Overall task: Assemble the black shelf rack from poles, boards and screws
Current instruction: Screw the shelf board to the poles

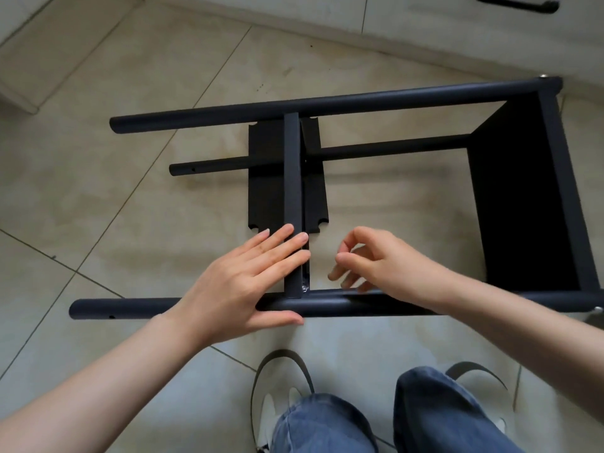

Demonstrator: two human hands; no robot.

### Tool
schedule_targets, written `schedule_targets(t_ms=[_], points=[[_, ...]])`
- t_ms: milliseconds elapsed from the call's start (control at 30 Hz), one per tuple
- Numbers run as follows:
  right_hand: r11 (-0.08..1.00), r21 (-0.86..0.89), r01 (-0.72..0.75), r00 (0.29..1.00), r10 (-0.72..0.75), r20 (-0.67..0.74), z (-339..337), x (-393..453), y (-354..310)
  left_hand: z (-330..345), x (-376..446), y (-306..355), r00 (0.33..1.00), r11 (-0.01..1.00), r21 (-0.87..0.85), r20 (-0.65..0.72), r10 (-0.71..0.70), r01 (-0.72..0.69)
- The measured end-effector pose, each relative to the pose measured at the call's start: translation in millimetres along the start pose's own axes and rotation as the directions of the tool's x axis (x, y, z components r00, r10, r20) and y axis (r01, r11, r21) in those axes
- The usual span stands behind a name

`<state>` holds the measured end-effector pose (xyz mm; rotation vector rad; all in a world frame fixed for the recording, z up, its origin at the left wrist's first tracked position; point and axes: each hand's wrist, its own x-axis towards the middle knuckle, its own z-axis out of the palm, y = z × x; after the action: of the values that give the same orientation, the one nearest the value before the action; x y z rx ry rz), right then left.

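Left hand lies flat on middle board; right hand, fingers curled, hovers beside near pole.

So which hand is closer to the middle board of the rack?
Left. The left hand lies flat on the middle board; the right hand hovers beside it, not touching.
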<state>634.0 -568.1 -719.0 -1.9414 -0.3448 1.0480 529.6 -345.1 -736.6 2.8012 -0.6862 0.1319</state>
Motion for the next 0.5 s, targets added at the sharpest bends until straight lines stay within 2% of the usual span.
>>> schedule_targets(t_ms=[200, 367, 500], points=[[0.983, 0.163, -0.081, 0.969, 0.039, 0.244, 6, 35, 0, 7, -4, -1, 0.999, 1.0, -0.015, -0.036, -0.007, 0.007], [0.958, 0.202, -0.203, 0.889, 0.093, 0.448, 19, 55, 10, 8, -4, -2, 1.0, 1.0, -0.028, -0.031, -0.006, 0.005], [0.945, 0.205, -0.254, 0.827, 0.103, 0.553, 22, 63, 15, 9, -4, -2, 1.0, 1.0, -0.029, -0.03, -0.008, 0.007]])
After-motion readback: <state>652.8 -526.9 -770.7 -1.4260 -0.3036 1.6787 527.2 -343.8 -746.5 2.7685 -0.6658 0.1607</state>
